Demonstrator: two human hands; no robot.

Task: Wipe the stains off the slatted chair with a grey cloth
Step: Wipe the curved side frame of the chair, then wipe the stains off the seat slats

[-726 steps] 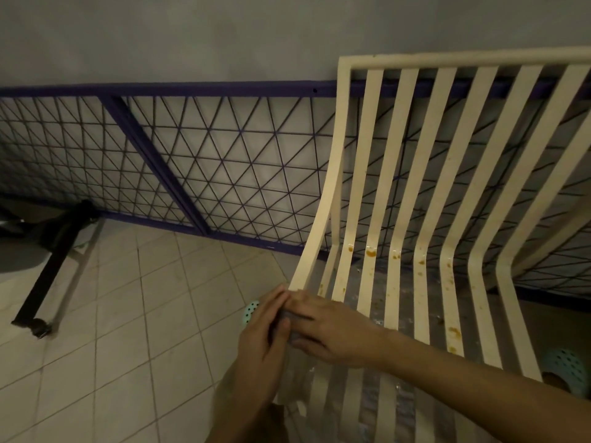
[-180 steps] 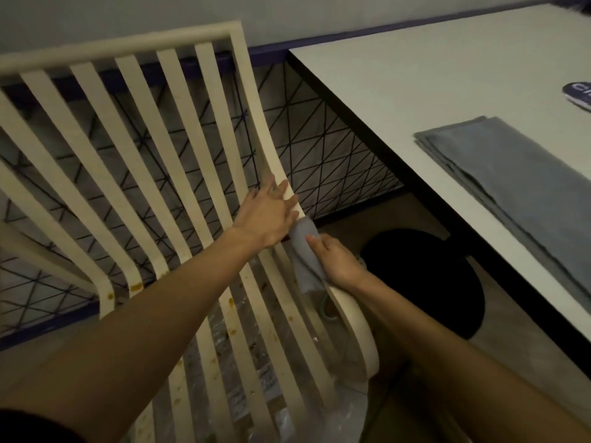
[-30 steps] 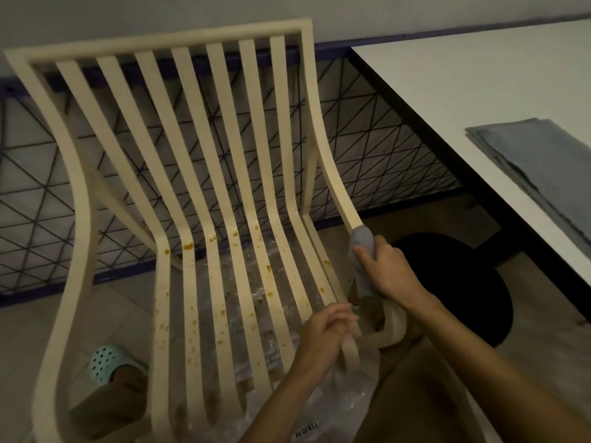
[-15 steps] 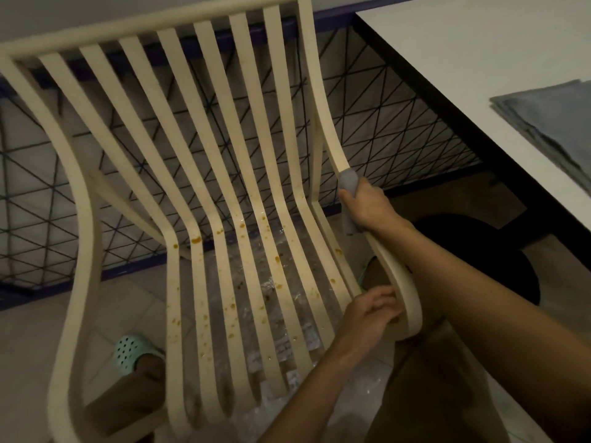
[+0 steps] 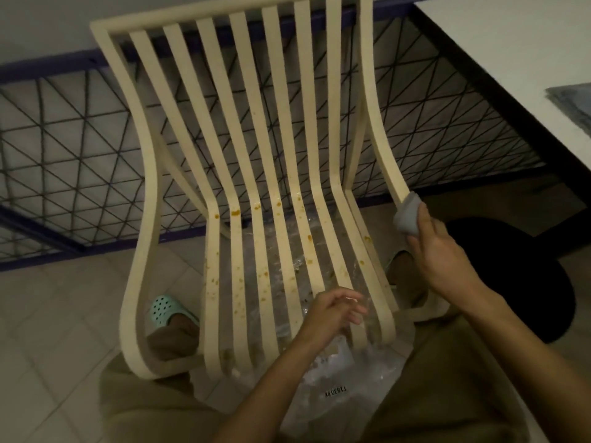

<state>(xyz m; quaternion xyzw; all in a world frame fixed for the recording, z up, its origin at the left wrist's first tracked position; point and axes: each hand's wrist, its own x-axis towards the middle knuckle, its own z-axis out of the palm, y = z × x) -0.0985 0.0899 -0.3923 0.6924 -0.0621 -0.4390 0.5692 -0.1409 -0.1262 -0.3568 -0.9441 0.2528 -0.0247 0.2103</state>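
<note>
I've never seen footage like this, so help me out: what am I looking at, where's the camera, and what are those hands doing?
There is no machine: a person wears one camera on the head, looking down at their own hands. The right hand grips a grey cloth against the cream slatted chair, on its outer slat at the table side. The left hand hovers loosely curled over the seat, holding nothing. Orange stains dot the slats. A white table stands to the right.

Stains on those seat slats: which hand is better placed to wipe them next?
Probably the right. The right hand grips the grey cloth, pressed on the chair's right outer rail, close to the spotted slats. The left hand hovers bare over the seat front, holding nothing.
</note>
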